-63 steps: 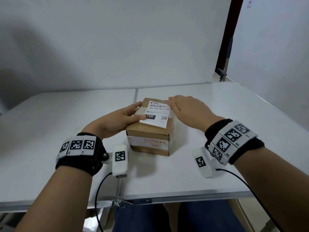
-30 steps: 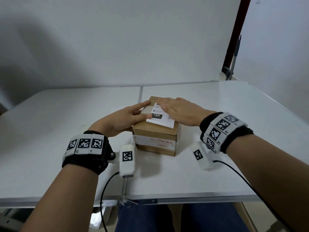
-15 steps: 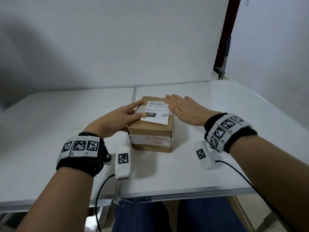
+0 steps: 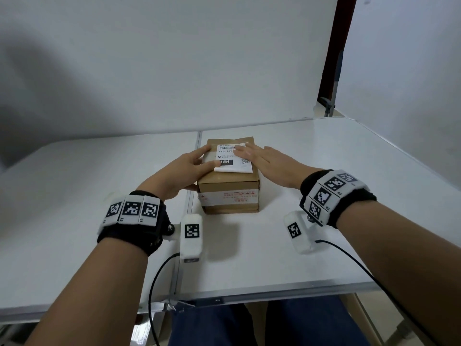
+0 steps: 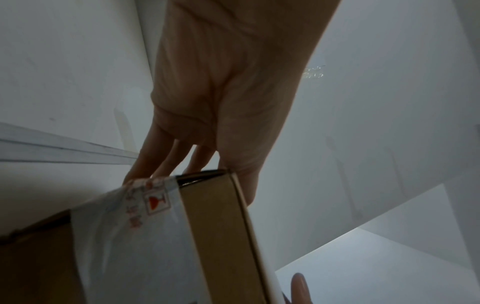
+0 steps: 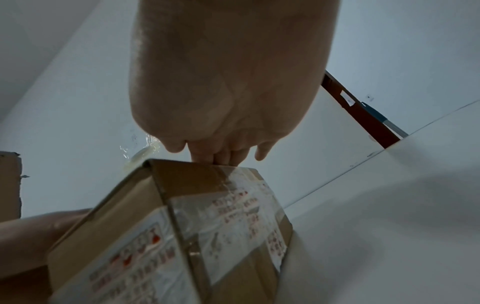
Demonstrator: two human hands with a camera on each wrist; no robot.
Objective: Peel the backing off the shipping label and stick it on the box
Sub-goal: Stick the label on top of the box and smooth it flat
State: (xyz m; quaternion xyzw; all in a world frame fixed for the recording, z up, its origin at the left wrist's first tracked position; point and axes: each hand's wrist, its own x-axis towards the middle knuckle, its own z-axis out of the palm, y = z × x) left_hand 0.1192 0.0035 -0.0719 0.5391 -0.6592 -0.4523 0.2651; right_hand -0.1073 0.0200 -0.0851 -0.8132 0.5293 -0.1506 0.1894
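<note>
- Box (image 4: 225, 182): matt brown cardboard; glossy clear tape (image 4: 228, 197) across its 6 o'clock face.
- Label (image 4: 234, 167): smooth white paper.
- Table (image 4: 324, 158): smooth matt white.
- Wristbands (image 4: 134, 236): black cloth.

Brown cardboard box (image 4: 228, 182), its white tape (image 4: 229, 197) printed red, maybe fragile marks; white shipping label (image 4: 229, 167), black barcode (image 4: 227, 147), under right grip (image 4: 267, 163).

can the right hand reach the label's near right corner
Probably yes: the right hand lies flat on the label atop the box, that corner sits bare beside it; the left hand is opposite.
</note>
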